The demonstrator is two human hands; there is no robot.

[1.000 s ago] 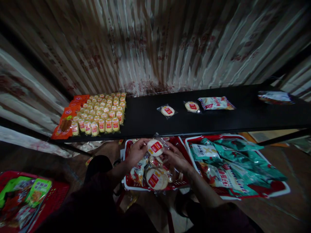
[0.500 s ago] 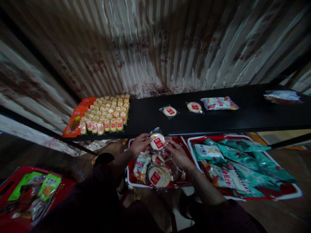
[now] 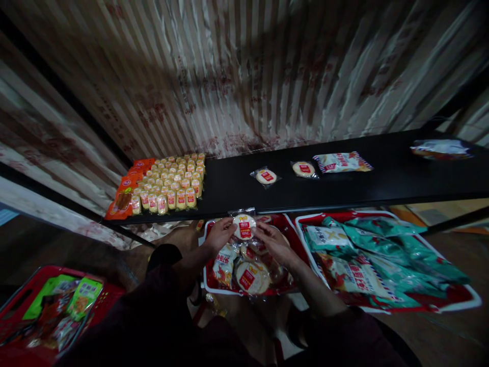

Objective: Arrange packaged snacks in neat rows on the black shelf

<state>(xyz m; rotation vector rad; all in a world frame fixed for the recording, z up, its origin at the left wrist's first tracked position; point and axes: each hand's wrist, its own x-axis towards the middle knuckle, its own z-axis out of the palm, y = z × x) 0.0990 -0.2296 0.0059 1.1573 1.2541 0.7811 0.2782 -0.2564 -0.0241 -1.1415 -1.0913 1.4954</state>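
Observation:
A round rice cracker in a clear wrapper with a red label (image 3: 244, 227) is between my hands, just in front of the shelf's front edge. My left hand (image 3: 220, 234) pinches its left side, and my right hand (image 3: 274, 241) grips its right side. Beneath them is a red basket with a white rim (image 3: 301, 244), holding more wrapped round crackers (image 3: 250, 277) and a white printed packet (image 3: 224, 265). Two similar wrapped crackers, one left (image 3: 266, 176) and one right (image 3: 304, 169), lie flat on the black shelf (image 3: 229, 188).
Rows of small yellow wrapped cakes (image 3: 171, 183) and orange packets (image 3: 124, 196) occupy the shelf's left end. Farther right lie a striped packet (image 3: 343, 162) and a blurred packet (image 3: 441, 149). A second basket (image 3: 476, 300) holds teal bags; another red basket (image 3: 110, 293) stands lower left.
The held cracker has turned from tilted to nearly straight, its wrapper edge now level with the shelf front. Both hands stay on it. The view has shifted slightly.

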